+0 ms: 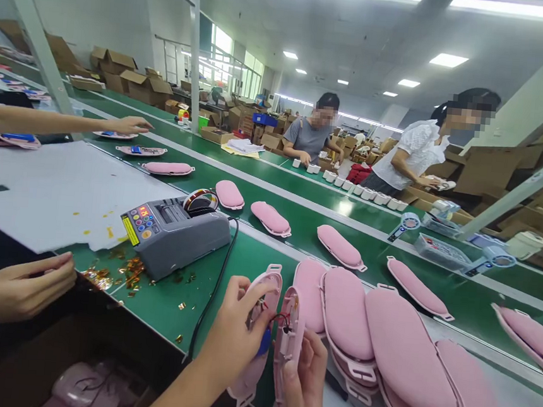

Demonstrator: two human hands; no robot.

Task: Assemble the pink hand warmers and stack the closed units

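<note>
My left hand [239, 327] is closed on a pink shell half [250, 376], its thumb and fingers at the inner side near red and black wires. A blue part shows inside that half, below my fingers. My right hand [304, 377] grips the second shell half [288, 338], held upright with its open inside facing left. Thin wires run between the two halves, which stand apart. Right of my hands lie several pink oval cases [350, 312], piled and overlapping.
A grey tape dispenser [183, 237] with a black cable stands left of my hands, near gold film scraps [135, 271]. Pink cases line the green belt [300, 196]. Another person's hands are at left; two people work across.
</note>
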